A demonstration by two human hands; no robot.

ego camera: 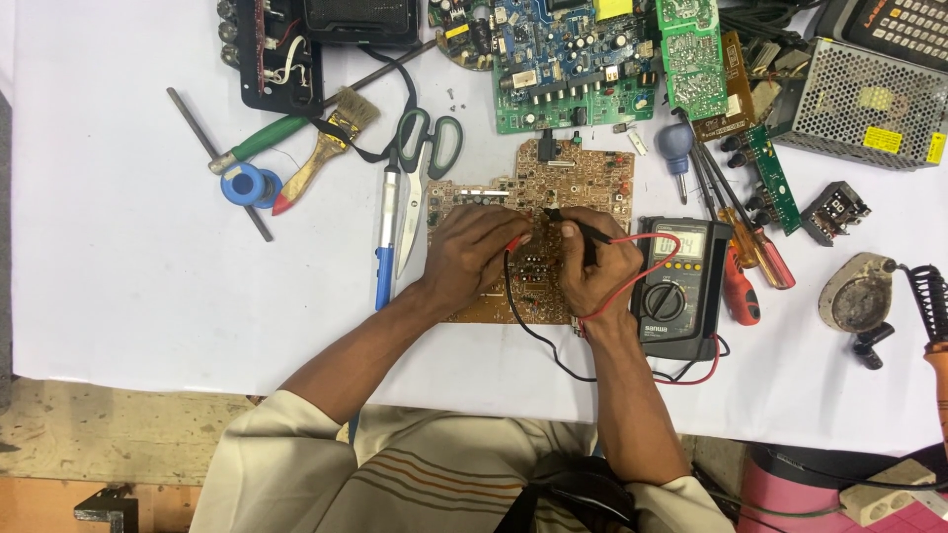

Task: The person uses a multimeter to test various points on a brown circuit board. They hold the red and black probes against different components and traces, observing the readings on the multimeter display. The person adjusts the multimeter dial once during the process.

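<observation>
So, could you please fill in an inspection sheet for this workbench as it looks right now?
Surface: white table, crowded along the top and right.
Job's things: brown circuit board under both hands; red probe and black probe touch it; multimeter to its right.
Clutter: scissors, brush, blue pen, solder reel, screwdrivers, green boards, metal mesh box, soldering iron stand.
Grippers: left hand pinches the red probe; right hand pinches the black probe.
Cables: red lead and black lead run to the multimeter, looping off the table edge.
Surroundings: worn floor; pink stool.
</observation>
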